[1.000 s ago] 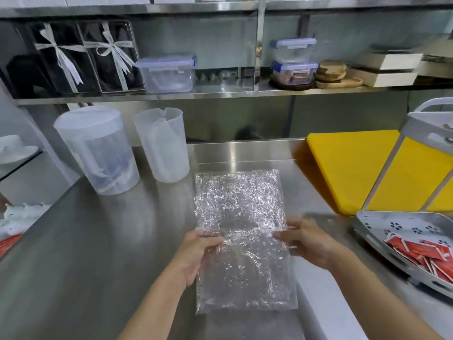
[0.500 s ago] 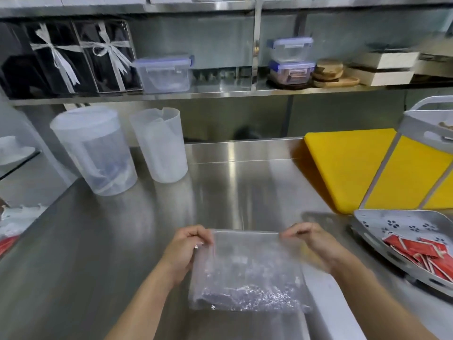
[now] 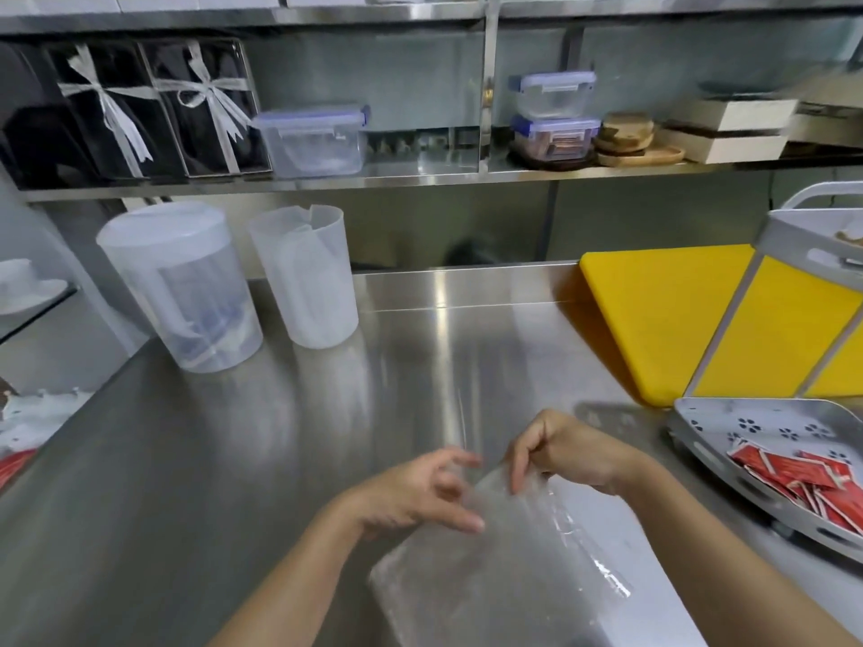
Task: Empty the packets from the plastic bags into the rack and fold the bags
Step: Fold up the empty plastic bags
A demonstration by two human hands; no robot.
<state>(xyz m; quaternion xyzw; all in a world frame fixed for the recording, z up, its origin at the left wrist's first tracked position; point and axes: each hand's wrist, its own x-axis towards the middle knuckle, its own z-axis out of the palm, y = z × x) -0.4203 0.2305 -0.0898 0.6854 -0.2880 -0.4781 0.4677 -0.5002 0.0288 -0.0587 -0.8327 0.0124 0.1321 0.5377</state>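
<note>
A clear, crinkled plastic bag (image 3: 504, 576) lies folded on the steel counter near the front edge, turned at a slant. My right hand (image 3: 567, 452) pinches its upper corner between thumb and fingers and lifts it a little. My left hand (image 3: 420, 495) hovers just left of that corner with its fingers spread, touching or nearly touching the bag's edge; it grips nothing. The grey rack (image 3: 700, 441) stands at the right, and its lower tray holds several red packets (image 3: 794, 478).
Two translucent plastic jugs (image 3: 187, 287) (image 3: 308, 277) stand at the back left. A yellow cutting board (image 3: 663, 315) lies behind the rack. More red packets (image 3: 14, 464) show at the far left edge. A shelf (image 3: 420, 177) with lidded containers and boxes runs overhead.
The bag went from spread flat to folded in half toward me, then turned slantwise. My hands moved together at its upper corner, and the left hand let go.
</note>
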